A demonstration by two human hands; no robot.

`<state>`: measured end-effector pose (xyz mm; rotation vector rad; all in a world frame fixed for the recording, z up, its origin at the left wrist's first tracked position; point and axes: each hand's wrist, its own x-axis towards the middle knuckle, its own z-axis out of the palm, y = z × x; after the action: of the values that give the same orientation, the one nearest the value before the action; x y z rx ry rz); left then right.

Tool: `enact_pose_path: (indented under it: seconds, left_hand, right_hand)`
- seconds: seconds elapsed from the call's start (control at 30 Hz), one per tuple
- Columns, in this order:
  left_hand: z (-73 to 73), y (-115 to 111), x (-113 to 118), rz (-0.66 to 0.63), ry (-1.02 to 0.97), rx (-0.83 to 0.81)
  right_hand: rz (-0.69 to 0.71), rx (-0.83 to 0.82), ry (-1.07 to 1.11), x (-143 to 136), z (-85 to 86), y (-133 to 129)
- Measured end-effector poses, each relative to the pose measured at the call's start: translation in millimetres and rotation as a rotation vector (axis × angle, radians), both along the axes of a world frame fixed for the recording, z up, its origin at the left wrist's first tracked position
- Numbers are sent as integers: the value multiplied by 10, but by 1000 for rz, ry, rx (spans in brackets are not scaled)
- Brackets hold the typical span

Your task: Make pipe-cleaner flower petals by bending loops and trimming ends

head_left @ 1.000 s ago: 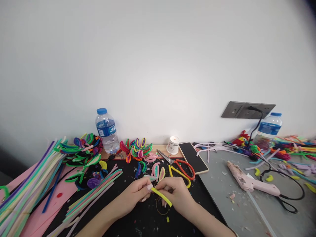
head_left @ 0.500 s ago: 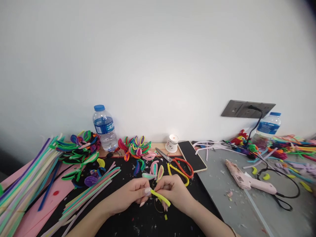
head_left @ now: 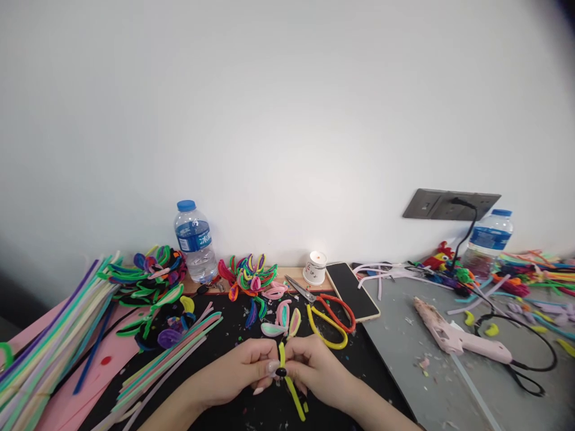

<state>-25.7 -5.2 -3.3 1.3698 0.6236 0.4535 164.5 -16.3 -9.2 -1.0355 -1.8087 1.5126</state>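
My left hand point(head_left: 242, 370) and my right hand point(head_left: 317, 368) meet over the black mat point(head_left: 251, 413). Between their fingertips runs a yellow fuzzy strip point(head_left: 294, 398), one end pointing up and the other slanting down toward me. A small black round piece point(head_left: 281, 372) sits against the strip, where both thumbs press. The fingers of both hands are pinched together. Just beyond them lie pink and mint fuzzy loops point(head_left: 282, 317), and the scissors point(head_left: 330, 320) with red and yellow handles rest to their right.
Fuzzy stems point(head_left: 58, 341) are piled at left. A water bottle point(head_left: 195, 239), a paper cup point(head_left: 315, 267) and a phone point(head_left: 353, 291) stand or lie near the wall. On the grey surface at right is a pink glue gun point(head_left: 462, 338) with its cable.
The yellow strip has turned from nearly level to more upright, and the black piece now shows at my fingertips. The whole view has shifted slightly, with things lower in the picture.
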Motion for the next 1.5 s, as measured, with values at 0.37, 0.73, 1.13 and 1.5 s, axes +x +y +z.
enact_pose_path:
  seconds: [0.37,0.73,1.13,1.5]
  left_hand:
    - [-22,-16,65,81,-39,-11]
    - [57,-154,129,234,389,577]
    - [-57,-47,75,331,236,373]
    - [46,-94,90,248,218,323]
  right_hand:
    - [-55,34,99,-39,76,-11]
    - [-218,-481,447,-149,70,-69]
    - [-307,321,78,60,173,60]
    - [-57,703,-182,85,126,62]
